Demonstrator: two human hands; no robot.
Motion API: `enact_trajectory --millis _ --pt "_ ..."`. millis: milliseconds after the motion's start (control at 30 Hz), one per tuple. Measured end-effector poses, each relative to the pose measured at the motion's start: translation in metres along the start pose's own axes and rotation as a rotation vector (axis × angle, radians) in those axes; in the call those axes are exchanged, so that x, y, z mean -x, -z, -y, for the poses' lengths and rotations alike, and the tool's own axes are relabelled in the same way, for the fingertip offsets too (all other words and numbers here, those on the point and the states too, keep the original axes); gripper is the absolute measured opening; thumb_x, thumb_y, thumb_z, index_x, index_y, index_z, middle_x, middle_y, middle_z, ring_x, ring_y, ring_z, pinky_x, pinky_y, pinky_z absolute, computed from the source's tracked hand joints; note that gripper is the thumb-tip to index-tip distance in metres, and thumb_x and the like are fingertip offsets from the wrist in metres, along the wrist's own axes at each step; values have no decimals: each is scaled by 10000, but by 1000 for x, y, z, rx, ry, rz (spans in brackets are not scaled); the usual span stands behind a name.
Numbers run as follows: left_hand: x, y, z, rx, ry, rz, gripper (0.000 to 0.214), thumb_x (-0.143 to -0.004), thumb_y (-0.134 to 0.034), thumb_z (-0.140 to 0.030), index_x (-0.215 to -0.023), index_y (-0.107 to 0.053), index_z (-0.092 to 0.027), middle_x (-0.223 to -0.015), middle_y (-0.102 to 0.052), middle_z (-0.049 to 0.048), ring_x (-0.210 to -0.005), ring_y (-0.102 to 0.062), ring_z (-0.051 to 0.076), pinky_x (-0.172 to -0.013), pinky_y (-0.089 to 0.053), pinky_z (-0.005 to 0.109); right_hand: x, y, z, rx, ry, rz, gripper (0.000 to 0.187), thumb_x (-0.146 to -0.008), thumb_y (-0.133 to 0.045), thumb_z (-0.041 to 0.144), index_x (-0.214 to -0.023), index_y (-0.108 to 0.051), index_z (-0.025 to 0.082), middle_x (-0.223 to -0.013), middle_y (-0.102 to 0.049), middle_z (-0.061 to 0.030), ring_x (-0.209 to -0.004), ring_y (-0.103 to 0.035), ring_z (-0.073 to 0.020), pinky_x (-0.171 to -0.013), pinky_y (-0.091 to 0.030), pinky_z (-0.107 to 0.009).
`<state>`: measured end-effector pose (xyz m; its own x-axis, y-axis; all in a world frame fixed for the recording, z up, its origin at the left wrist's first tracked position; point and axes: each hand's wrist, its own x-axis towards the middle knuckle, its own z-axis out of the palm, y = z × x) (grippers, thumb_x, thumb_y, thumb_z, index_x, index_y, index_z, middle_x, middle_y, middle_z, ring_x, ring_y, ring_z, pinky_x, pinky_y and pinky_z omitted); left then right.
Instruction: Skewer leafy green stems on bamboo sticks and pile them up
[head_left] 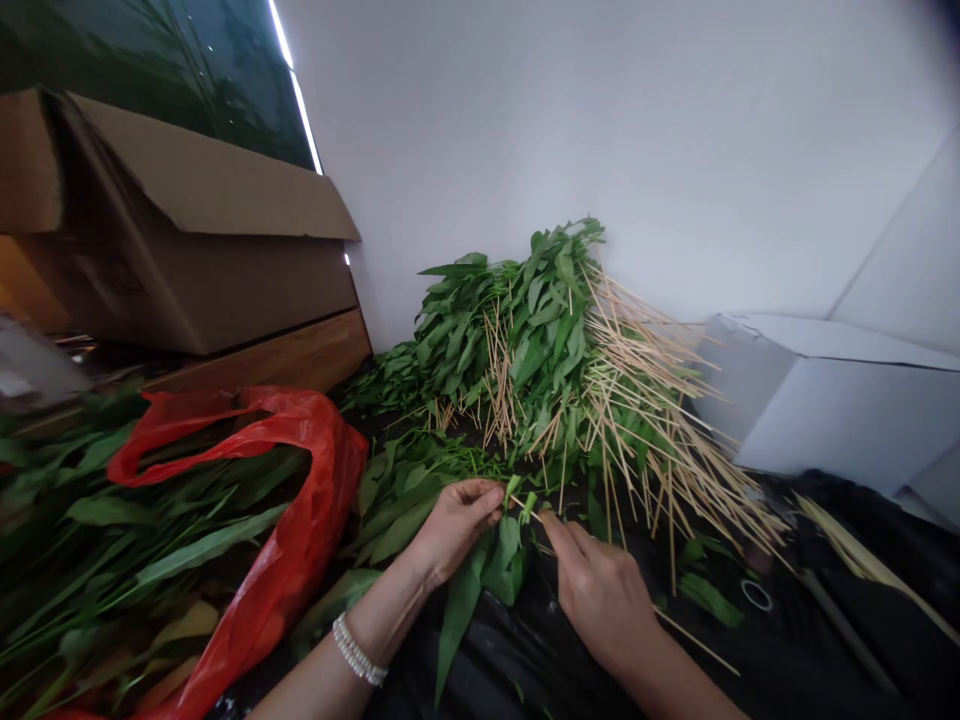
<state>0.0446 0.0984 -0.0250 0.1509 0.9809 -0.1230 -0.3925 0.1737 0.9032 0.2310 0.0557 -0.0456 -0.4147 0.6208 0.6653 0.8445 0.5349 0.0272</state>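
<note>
My left hand [457, 522] pinches the stem ends of a small bunch of green leaves [495, 565] that hangs down toward me over black plastic sheeting. Close beside it, my right hand [596, 585] is closed on a thin bamboo skewer [694, 643] whose tip meets the stems. A white bead bracelet [358, 651] circles my left wrist. Just beyond both hands lies a big pile of leaves threaded on skewers [559, 370], leaning against the white wall.
A red plastic bag [296, 530] full of loose green leaves lies at the left. Behind it stands an open cardboard box [187, 240] on a wooden ledge. A white box [825, 400] sits at the right. Black sheeting [810, 650] covers the surface.
</note>
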Motion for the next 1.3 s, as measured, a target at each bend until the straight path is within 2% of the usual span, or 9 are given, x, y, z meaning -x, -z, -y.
enact_trajectory --millis 167,333,433,533,667,900,1067,1233,1300 --pt "2 -5 6 -66 -2 2 315 -536 -848 -341 -667 -671 -116 -660 -605 -9 -546 -484 52 -564 -396 172 1 -4 2 -6 0 8 419 -810 -341 20 -1159 -559 97 -759 -634 -47 -564 -594 -141 -532 -410 -251" --pt "3 -7 5 -200 -95 114 318 -636 -777 -410 -704 -658 -123 -590 -555 -29 -537 -447 60 -524 -334 172 -3 -6 1 -19 -3 -11 384 -844 -328 41 -1143 -560 105 -775 -641 -52 -574 -595 -131 -542 -398 -240" --pt "3 -7 3 -222 -130 77 294 -594 -813 -352 -719 -662 -133 -645 -585 -32 -573 -467 64 -563 -355 175 -4 -5 0 -19 3 -14 363 -863 -328 55 -1136 -561 109 -759 -635 -45 -569 -591 -128 -542 -386 -242" --pt "3 -8 3 -233 -134 26 248 -621 -798 -328 -696 -659 -137 -633 -595 -34 -572 -478 66 -586 -374 180 -3 -4 2 -11 -2 7 352 -856 -339 52 -1117 -565 117 -751 -628 -37 -551 -584 -135 -525 -372 -257" --pt "4 -10 10 -244 -91 81 262 -596 -814 -312 -738 -686 -134 -691 -641 -7 -612 -528 90 -627 -410 204 -2 -4 5 8 0 19 333 -829 -362 41 -1067 -575 137 -715 -616 -17 -515 -569 -139 -503 -351 -267" --pt "1 -4 6 -238 -125 127 342 -657 -772 -376 -897 -696 -144 -693 -605 -13 -540 -441 56 -522 -342 176 -4 -2 3 23 -12 34 352 -813 -372 30 -1092 -560 134 -732 -619 -20 -528 -579 -138 -504 -347 -262" --pt "-1 0 7 -192 -107 42 256 -659 -776 -355 -723 -690 -123 -634 -564 -18 -521 -389 44 -489 -289 165 -2 -3 4 8 -19 56 356 -809 -382 30 -1099 -557 141 -730 -617 -15 -539 -587 -139 -509 -351 -259" --pt "2 -8 13 -236 -51 61 293 -607 -802 -375 -715 -700 -122 -625 -574 -9 -531 -427 61 -500 -313 178 -2 -5 7 32 -25 66 358 -794 -386 24 -1075 -565 155 -715 -618 -7 -512 -574 -137 -497 -336 -263" --pt "2 -7 9 -260 -97 63 306 -645 -771 -402 -753 -710 -122 -636 -588 0 -531 -428 63 -496 -312 178 -3 -4 5 21 -25 49 357 -813 -370 30 -1088 -561 155 -726 -623 -11 -526 -579 -132 -503 -337 -258"
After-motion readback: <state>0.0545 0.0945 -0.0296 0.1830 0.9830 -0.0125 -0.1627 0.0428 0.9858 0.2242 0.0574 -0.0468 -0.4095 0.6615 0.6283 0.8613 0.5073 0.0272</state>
